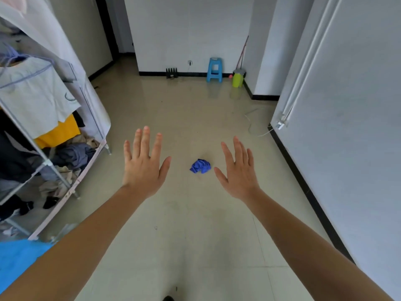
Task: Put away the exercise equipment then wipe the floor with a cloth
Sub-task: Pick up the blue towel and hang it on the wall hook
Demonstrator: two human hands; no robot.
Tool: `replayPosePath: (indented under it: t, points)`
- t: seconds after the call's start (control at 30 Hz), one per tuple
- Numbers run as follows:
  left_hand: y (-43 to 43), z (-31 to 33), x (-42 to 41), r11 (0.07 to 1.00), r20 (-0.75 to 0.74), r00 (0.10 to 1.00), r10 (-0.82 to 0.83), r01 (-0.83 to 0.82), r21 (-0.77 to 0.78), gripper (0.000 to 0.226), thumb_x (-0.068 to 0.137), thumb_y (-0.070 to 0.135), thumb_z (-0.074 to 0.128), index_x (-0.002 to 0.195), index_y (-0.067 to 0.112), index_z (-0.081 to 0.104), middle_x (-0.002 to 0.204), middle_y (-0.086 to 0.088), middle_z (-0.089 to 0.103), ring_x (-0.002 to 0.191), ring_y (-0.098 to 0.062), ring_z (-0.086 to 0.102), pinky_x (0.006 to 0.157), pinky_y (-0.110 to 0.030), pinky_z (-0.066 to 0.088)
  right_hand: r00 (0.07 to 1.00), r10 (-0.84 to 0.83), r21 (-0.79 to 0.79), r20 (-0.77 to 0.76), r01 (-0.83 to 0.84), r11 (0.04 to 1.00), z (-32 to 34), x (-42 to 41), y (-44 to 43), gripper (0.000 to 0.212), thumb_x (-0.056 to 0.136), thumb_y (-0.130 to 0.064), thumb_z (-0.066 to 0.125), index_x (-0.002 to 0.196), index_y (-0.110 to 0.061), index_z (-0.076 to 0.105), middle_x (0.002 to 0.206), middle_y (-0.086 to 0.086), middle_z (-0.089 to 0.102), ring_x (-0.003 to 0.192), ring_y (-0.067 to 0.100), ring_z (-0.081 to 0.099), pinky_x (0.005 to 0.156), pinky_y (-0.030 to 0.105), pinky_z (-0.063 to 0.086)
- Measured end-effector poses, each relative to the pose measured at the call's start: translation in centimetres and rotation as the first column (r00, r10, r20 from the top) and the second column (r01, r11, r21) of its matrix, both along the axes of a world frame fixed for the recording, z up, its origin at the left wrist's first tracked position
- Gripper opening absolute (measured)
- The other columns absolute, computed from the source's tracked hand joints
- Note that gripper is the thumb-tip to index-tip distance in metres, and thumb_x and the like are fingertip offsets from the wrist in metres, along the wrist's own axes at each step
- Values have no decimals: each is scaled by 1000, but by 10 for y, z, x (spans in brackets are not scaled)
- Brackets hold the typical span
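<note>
The floor [195, 235] takes most of the view: pale beige tiles, smooth and glossy, with thin joints and the far wall mirrored in them. At 9 o'clock stands an open wardrobe frame [43, 127] of thin metal tubes under a white fabric cover, with soft clothes hanging and heaped inside.

Both bare arms reach forward over the floor. The left hand [144, 168] is just left of the centre and the right hand [237, 174] just right of it. Both show their backs, with the fingers straight and spread apart, and they hold nothing and touch nothing.

At 12 o'clock, against the far wall, are a blue plastic stool [214, 69], a round green bin [238, 78] beside it, and a small black ribbed object [171, 72]. I cannot tell what this last one is, and I see no plain exercise equipment.

The cloth [200, 166] is the smallest thing: a deep blue, soft, crumpled lump on the tiles between the two hands. From the right thumb it lies at 9 o'clock, from the left thumb at 3 o'clock, and the right hand looks nearer. The lump is a little wider than deep, so its long axis runs about 9 to 3. I judge the hands are well above it, so the next move would go downward, probably with the right hand.
</note>
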State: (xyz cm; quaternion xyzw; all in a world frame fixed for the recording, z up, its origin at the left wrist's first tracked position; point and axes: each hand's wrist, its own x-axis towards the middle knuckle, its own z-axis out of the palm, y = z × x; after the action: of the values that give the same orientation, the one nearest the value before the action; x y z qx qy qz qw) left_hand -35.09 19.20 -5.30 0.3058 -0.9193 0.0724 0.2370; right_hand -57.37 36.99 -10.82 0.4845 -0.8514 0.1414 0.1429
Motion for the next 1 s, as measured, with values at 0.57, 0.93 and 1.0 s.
replayPosePath:
  t: [0.57, 0.93, 1.0]
  points:
    - [-349, -27, -237, 981, 128, 973, -191, 186, 48, 67, 97, 48, 32, 151, 7, 32, 155, -27, 26, 143, -43, 26, 111, -63, 28, 941, -325, 9, 97, 326, 945, -17, -195, -291, 79, 99, -55, 42, 161, -20, 8, 166, 21, 4, 149, 39, 20, 121, 53, 15]
    - [-568, -12, -452, 976, 142, 966, -218, 215, 31, 68, 97, 48, 31, 151, 8, 30, 156, -28, 23, 145, -43, 21, 112, -62, 25, 875, -413, 30, 253, 420, 907, -17, -391, -503, 79, 99, -53, 44, 160, -19, 8, 165, 22, 8, 146, 40, 28, 120, 52, 23]
    - [-602, -11, -484, 977, 128, 969, -212, 206, 58, 69, 97, 49, 30, 152, 7, 29, 157, -28, 22, 145, -43, 20, 112, -62, 24, 883, -406, 54, 236, 405, 913, -18, -417, -530, 78, 99, -52, 44, 161, -19, 9, 165, 21, 7, 146, 39, 28, 120, 51, 22]
